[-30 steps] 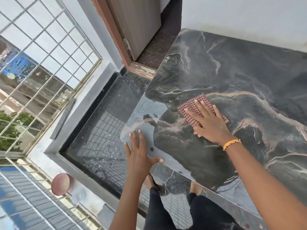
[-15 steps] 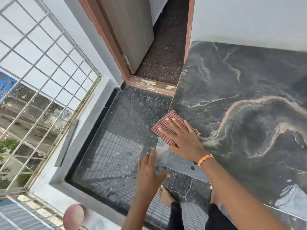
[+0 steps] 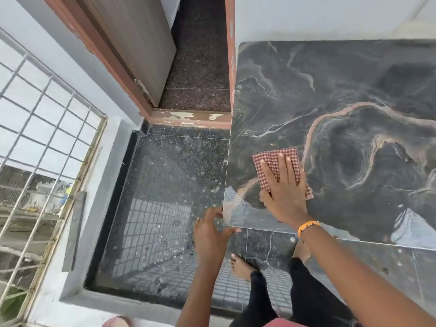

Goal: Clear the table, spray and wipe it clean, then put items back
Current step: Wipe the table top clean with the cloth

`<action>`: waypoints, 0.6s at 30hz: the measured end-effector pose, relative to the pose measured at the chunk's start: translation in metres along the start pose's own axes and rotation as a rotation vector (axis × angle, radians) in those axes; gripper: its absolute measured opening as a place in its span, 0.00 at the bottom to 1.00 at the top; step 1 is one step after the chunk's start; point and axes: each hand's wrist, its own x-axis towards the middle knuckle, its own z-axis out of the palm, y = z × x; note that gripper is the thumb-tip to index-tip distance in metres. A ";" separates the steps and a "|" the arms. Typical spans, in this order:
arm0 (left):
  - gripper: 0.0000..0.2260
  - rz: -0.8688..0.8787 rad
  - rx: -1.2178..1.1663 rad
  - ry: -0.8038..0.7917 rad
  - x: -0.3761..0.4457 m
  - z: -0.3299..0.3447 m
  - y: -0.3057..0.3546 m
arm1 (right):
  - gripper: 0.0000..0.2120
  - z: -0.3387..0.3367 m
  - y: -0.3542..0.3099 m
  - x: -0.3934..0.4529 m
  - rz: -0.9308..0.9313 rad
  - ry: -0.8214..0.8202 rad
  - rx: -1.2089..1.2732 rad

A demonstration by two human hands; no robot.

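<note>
Two hands at table [image 3: 342, 90] corner, door [image 3: 141, 43] beside, grille [image 3: 35, 138] left

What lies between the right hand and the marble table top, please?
In the head view, a red checked cloth lies flat between the right hand and the table top, pressed down by the palm and spread fingers near the front left corner.

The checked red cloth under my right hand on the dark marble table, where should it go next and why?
Probably sweep the checked red cloth toward the near left corner of the dark marble table. The right hand presses it flat just inside that corner, streaks show on the patch there, and the left hand is cupped at the corner edge, seemingly ready to catch whatever gets pushed off.
</note>
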 end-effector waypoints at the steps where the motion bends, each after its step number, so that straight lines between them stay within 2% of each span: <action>1: 0.24 -0.025 -0.018 -0.014 0.001 0.001 0.000 | 0.33 0.003 -0.020 -0.002 -0.066 -0.018 -0.004; 3: 0.21 -0.064 -0.054 -0.015 0.000 0.003 0.000 | 0.32 0.011 -0.057 -0.012 -0.209 -0.073 -0.014; 6: 0.09 -0.064 -0.123 0.005 -0.011 0.005 -0.007 | 0.31 0.026 -0.087 -0.038 -0.410 -0.131 -0.014; 9: 0.13 -0.125 -0.179 -0.131 -0.031 0.007 -0.018 | 0.32 0.026 -0.071 -0.053 -0.536 -0.138 -0.033; 11: 0.15 -0.183 -0.236 -0.149 -0.038 0.009 -0.020 | 0.32 0.024 -0.053 -0.055 -0.603 -0.138 -0.070; 14: 0.17 -0.188 -0.292 -0.067 -0.037 0.009 -0.012 | 0.33 0.020 -0.023 -0.058 -0.617 -0.134 -0.115; 18: 0.17 -0.241 -0.393 0.016 -0.034 0.012 0.001 | 0.35 0.010 0.034 -0.068 -0.457 -0.103 -0.101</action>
